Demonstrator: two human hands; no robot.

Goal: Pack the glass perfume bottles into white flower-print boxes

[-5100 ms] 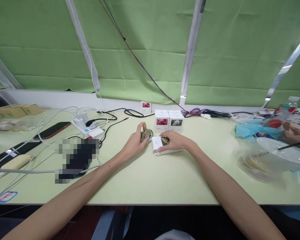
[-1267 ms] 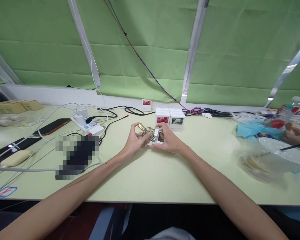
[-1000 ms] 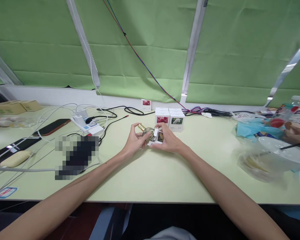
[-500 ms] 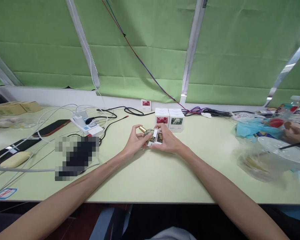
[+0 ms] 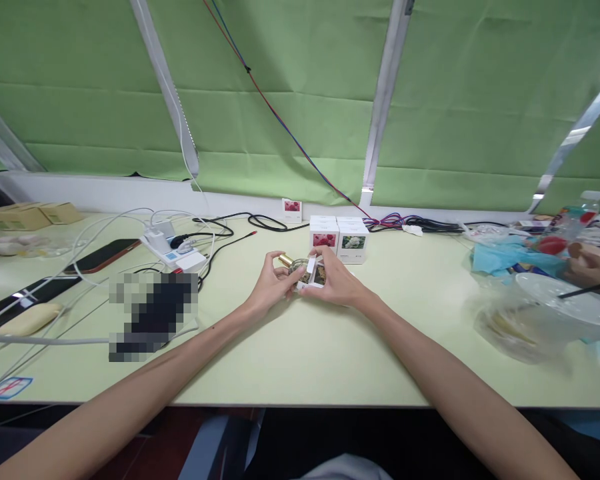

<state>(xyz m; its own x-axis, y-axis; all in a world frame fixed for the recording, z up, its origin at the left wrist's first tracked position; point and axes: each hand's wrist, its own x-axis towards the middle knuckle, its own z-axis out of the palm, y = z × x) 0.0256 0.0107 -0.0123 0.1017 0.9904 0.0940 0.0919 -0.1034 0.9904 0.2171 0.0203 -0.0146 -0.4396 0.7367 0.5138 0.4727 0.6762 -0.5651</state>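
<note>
Green fabric panels (image 5: 290, 100) fill the upper half of the frame, crossed by slanted metal bars. Below them, the pale green table (image 5: 300, 360) spans the full width.

At the right edge, a clear plastic bowl (image 5: 540, 313) sits beside blue cloth (image 5: 500, 259); another person's hand (image 5: 587, 265) rests there with a thin dark stick. At left centre, a white power strip (image 5: 173, 252) lies among white and black cables, with a dark phone (image 5: 107, 255) to its left and cardboard boxes (image 5: 30, 215) at the far left edge.

Just above frame centre, two white boxes (image 5: 338, 239) with flower pictures stand side by side, touching. A smaller card (image 5: 291, 207) stands near them to the upper left.

The left hand (image 5: 267, 285) is pinching a small round glass bottle (image 5: 296, 268) with a gold cap pointing to the upper left; thumb and fingers close on its body. The right hand (image 5: 339, 283) is curled around a small white carton (image 5: 314, 275), open end facing the bottle. Bottle and carton meet at frame centre, just in front of the two boxes, raised slightly off the table. The bottle's base appears to be at the carton's mouth, though the fingers partly hide the contact.
</note>
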